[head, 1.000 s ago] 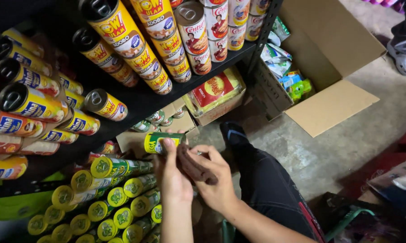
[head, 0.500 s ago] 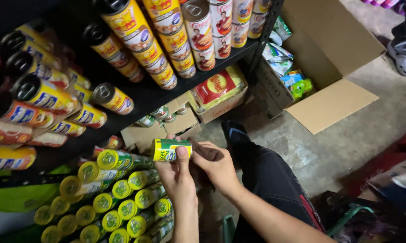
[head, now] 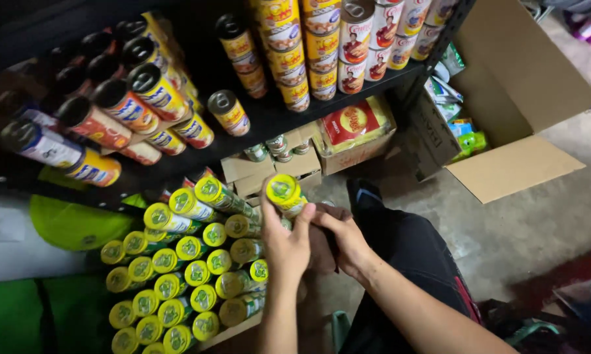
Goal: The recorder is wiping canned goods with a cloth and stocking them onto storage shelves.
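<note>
My left hand [head: 287,248] grips a small green-and-yellow can [head: 284,194], its yellow lid tilted up toward me. My right hand [head: 345,244] sits just beside it, closed on a dark brown cloth [head: 323,241] pressed against the can's side. Both hands hover in front of the low shelf, where several matching green-and-yellow cans [head: 187,269] lie stacked with lids facing out.
A black metal shelf [head: 269,124] carries yellow and red cans [head: 322,49] above. Small cardboard boxes [head: 279,167] and a red packet box [head: 356,131] sit under it. An open cardboard carton [head: 505,111] with packets stands right. My dark-trousered leg [head: 407,255] rests on the concrete floor.
The can has been turned from lying sideways to lid-up and lifted slightly. My view has shifted right along the shelf.
</note>
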